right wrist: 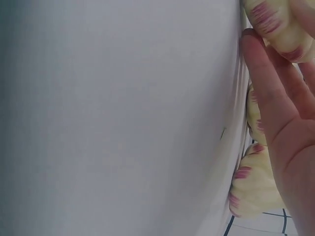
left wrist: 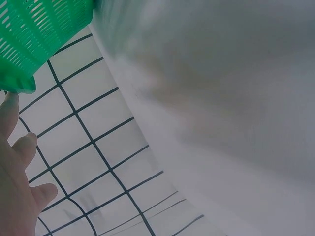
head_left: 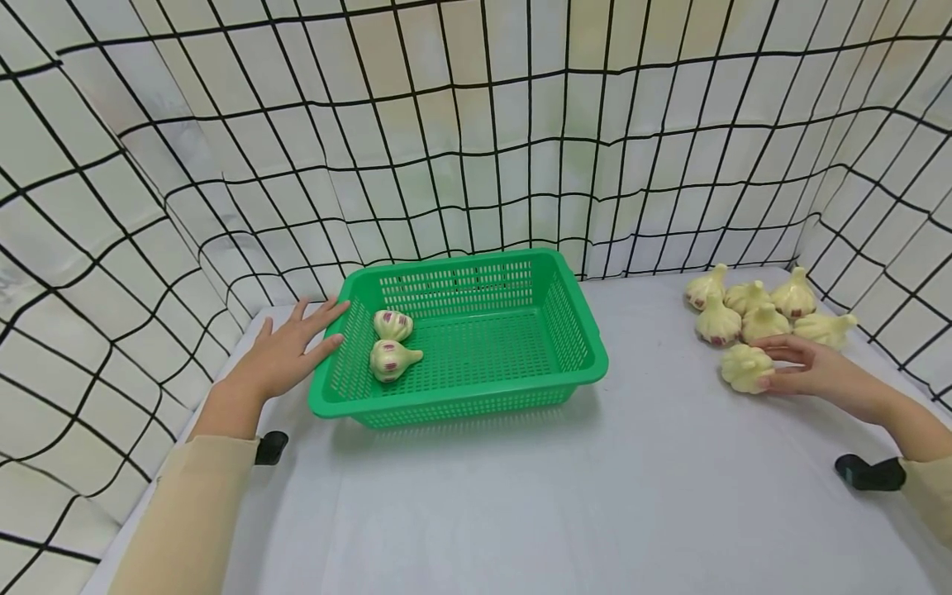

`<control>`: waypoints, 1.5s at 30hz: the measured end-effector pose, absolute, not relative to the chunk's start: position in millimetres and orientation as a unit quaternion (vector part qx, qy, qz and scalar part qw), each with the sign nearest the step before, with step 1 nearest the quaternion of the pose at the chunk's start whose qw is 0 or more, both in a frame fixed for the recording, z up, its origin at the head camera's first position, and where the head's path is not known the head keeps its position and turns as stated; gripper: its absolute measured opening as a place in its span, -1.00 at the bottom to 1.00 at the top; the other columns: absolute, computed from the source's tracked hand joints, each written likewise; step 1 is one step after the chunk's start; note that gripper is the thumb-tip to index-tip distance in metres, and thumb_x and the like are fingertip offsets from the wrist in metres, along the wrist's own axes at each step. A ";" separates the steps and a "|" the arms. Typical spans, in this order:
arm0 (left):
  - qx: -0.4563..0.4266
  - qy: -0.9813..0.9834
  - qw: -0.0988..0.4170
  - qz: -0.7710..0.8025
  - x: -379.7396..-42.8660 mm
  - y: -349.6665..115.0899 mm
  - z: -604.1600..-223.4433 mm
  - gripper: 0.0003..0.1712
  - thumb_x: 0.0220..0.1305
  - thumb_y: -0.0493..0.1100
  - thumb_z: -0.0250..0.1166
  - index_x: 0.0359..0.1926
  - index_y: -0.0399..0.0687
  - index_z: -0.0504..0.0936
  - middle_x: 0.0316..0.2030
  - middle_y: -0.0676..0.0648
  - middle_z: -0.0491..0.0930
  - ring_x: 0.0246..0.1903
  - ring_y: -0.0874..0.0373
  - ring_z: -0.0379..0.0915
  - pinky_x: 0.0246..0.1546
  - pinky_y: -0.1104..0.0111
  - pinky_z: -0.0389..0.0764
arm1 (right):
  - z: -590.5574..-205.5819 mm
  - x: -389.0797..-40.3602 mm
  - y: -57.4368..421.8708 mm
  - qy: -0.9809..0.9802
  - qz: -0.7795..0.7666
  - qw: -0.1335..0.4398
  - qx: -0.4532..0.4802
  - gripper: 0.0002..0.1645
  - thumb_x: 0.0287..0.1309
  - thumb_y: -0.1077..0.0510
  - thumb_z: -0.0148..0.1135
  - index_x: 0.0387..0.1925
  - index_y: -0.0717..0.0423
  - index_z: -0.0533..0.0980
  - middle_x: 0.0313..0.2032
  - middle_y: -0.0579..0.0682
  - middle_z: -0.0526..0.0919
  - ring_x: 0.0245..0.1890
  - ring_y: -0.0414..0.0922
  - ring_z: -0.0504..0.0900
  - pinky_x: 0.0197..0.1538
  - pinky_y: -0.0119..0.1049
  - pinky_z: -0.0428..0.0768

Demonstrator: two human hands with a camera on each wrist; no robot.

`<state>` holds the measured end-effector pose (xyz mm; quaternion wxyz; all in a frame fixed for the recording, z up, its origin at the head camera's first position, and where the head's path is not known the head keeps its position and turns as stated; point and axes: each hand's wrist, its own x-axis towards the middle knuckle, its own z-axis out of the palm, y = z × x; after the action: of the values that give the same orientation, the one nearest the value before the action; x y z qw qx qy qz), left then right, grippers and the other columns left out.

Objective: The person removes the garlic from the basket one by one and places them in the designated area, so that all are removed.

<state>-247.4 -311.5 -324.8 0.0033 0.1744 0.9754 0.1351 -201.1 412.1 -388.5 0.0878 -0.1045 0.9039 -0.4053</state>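
Note:
In the head view, my left hand [head_left: 286,351] touches the left rim of a green plastic basket [head_left: 476,397] with its fingers spread. Inside the basket, two garlic bulbs [head_left: 392,360] lie near the left wall. Far to the right, my right hand [head_left: 814,376] holds a pale garlic bulb [head_left: 746,368] between thumb and fingers, at the front of a cluster of several garlic bulbs [head_left: 764,322]. From the right wrist, the held bulb [right wrist: 278,24] shows purple streaks, and more bulbs [right wrist: 256,184] sit behind the hand.
A white cloth [head_left: 483,512] covers the table. White walls with a black grid net [head_left: 506,157] enclose the back and both sides. Bare cloth lies between the basket and the cluster. A black wrist device [head_left: 870,473] sits on the right wrist, another [head_left: 271,447] on the left.

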 end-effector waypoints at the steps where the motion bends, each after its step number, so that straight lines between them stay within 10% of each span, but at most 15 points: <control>1: 0.174 0.975 0.003 0.135 -247.3 -311.7 -324.9 -0.21 0.59 0.28 -0.08 0.65 0.08 0.02 0.61 -0.22 -0.08 0.56 -0.33 -0.45 0.34 -0.45 -0.47 | -388.9 -201.6 412.3 0.904 -0.407 0.090 -0.098 -0.26 0.39 0.16 0.30 0.41 0.38 0.20 0.34 0.51 0.32 -0.04 -0.56 0.53 -0.11 -0.41 0.66; 20: 0.177 0.974 0.000 0.141 -247.2 -313.0 -327.1 -0.22 0.59 0.26 -0.07 0.65 0.08 0.02 0.60 -0.23 -0.06 0.56 -0.34 -0.44 0.34 -0.45 -0.47 | -386.4 -207.4 419.8 0.911 -0.380 0.143 -0.074 -0.20 0.44 0.09 0.24 0.46 0.41 0.13 0.16 0.39 0.53 -0.17 -0.22 0.72 -0.13 -0.36 0.68; 45: 0.179 0.973 -0.003 0.148 -244.3 -311.0 -324.0 -0.23 0.60 0.23 -0.05 0.65 0.08 0.03 0.60 -0.23 -0.07 0.57 -0.33 -0.44 0.35 -0.42 -0.48 | -376.5 -212.8 427.5 0.916 -0.367 0.130 -0.096 -0.30 0.48 0.16 0.18 0.38 0.56 0.17 0.18 0.49 0.50 -0.17 -0.32 0.69 -0.14 -0.33 0.72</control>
<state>-244.3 -311.0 -324.0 -0.0029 0.1786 0.9727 0.1478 -212.8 427.5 -376.5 0.1302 -0.0957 0.9162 -0.3666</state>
